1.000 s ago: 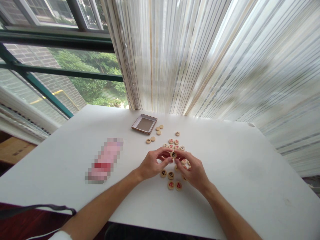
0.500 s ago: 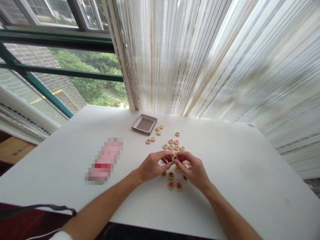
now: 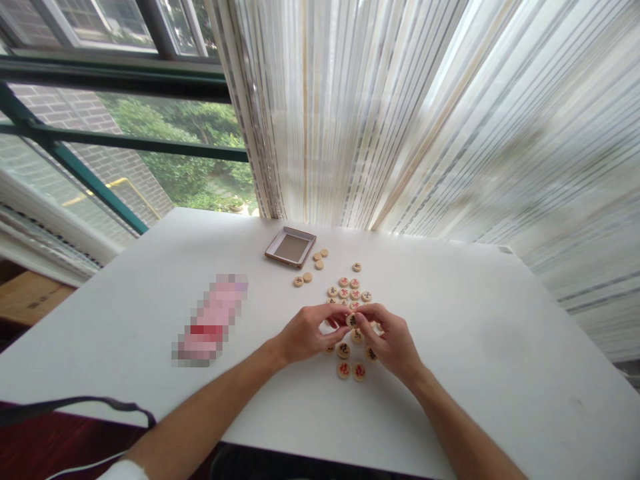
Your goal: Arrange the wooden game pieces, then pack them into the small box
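Note:
Between my fingertips is a round wooden xiangqi piece [image 3: 351, 321] with a black character, raised over the other pieces. My left hand [image 3: 311, 333] pinches it from the left with thumb and fingers. From the other side, my right hand [image 3: 393, 337] is closed on it, thumb against its face. Red-marked pieces lie beyond my fingers, among them a red piece [image 3: 343, 283]. Closer to me are a black-marked piece [image 3: 343, 351] and two red ones, one a red cannon piece [image 3: 343, 370]. My hands hide several pieces underneath.
An open shallow box [image 3: 291, 248] sits at the back of the white table [image 3: 480, 333]. Beside it lie several pieces, some face down, such as a blank disc [image 3: 319, 265]. A blurred pink object [image 3: 213, 320] lies on the left. A striped curtain [image 3: 340, 113] hangs behind.
The held piece has turned or been swapped: a different black character shows, and it sits slightly lower. Both hands stay almost in place, and a black-marked piece below them is more visible.

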Available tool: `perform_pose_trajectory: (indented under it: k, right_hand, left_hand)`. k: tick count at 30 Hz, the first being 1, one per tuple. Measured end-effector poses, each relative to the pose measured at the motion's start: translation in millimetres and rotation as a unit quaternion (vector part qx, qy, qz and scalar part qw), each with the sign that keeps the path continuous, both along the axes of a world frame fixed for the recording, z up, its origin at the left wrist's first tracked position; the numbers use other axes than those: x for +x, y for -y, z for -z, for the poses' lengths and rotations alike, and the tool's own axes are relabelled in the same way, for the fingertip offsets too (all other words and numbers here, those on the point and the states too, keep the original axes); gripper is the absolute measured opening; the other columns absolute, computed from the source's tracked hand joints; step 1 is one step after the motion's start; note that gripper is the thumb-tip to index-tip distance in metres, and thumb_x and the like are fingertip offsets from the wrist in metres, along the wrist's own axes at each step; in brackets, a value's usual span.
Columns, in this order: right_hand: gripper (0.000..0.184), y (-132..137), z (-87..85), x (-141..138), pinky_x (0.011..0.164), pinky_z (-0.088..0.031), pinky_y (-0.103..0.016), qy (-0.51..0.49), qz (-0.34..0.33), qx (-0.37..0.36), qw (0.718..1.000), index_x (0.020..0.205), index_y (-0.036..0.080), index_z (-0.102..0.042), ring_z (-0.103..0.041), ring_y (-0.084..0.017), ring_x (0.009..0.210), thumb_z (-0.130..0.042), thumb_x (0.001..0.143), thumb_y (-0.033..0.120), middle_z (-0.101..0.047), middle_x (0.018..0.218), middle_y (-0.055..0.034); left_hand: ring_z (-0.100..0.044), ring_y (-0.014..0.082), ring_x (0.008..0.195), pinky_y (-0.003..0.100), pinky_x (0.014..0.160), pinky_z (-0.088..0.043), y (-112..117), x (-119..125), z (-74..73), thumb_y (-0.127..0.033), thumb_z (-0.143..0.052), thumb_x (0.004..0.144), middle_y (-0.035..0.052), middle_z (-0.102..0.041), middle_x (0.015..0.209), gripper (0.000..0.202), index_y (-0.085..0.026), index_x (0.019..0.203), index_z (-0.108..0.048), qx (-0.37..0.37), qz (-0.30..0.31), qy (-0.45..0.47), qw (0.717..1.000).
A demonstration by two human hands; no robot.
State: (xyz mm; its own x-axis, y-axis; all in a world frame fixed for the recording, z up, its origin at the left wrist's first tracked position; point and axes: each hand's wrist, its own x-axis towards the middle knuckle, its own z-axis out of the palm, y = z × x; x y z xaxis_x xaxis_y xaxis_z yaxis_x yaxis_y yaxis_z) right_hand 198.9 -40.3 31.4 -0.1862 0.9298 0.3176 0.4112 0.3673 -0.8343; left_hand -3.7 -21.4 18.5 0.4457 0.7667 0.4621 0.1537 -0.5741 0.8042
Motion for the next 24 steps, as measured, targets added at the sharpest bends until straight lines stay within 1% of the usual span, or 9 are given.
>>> perform_pose_trajectory:
  k: [6,10,16,20,24]
  right_hand:
    - [0.020,-0.2,2.3,0.2,0.079,-0.059,-0.028,-0.012,-0.008,-0.014,1.000,0.109,0.025,-0.068,-0.072,-0.018,0.088,-0.052,0.096,0.025,-0.075,0.100,-0.0044]
    - [0.021,0.0,1.8,-0.5,0.084,-0.058,-0.031,-0.019,-0.018,-0.005,1.000,0.113,0.024,-0.066,-0.072,-0.019,0.093,-0.054,0.096,0.025,-0.075,0.106,-0.0059]
    - [0.021,0.6,-0.7,-1.8,0.080,-0.060,-0.030,-0.016,-0.022,0.008,1.000,0.113,0.023,-0.065,-0.072,-0.018,0.087,-0.061,0.093,0.029,-0.074,0.103,-0.0057]
    - [0.021,-0.3,-1.3,-1.1,0.079,-0.060,-0.031,-0.015,-0.019,0.007,1.000,0.113,0.023,-0.065,-0.072,-0.018,0.085,-0.061,0.094,0.030,-0.074,0.102,-0.0068]
    - [0.020,-0.1,-1.7,-0.9,0.079,-0.060,-0.031,-0.014,-0.022,0.011,1.000,0.113,0.023,-0.066,-0.071,-0.018,0.084,-0.061,0.095,0.029,-0.074,0.103,-0.0071]
  left_hand:
    - [-0.072,0.0144,0.082,0.026,0.078,-0.062,-1.0,0.3,1.7,-0.021,-0.071,0.086,0.0067,-0.076,0.098,0.033,-0.015,0.118,-0.066,-0.051,-0.002,0.036,0.998]
    - [-0.073,0.0157,0.082,0.027,0.077,-0.062,-2.7,0.6,2.4,-0.023,-0.072,0.086,0.0069,-0.076,0.095,0.033,-0.015,0.118,-0.066,-0.077,-0.006,0.057,0.995]
    - [-0.075,0.0177,0.086,0.028,0.079,-0.062,-3.6,0.0,1.0,-0.026,-0.072,0.087,0.0075,-0.077,0.097,0.035,-0.015,0.120,-0.065,-0.105,-0.011,0.056,0.993]
    - [-0.075,0.0195,0.090,0.031,0.082,-0.062,-2.9,-0.5,-2.5,-0.027,-0.068,0.090,0.0098,-0.076,0.101,0.034,-0.014,0.122,-0.064,-0.121,0.002,0.058,0.991]
    - [-0.075,0.0195,0.088,0.032,0.081,-0.063,-2.6,-0.5,-5.6,-0.030,-0.064,0.094,0.0104,-0.076,0.100,0.032,-0.014,0.120,-0.064,-0.140,0.012,0.067,0.988]
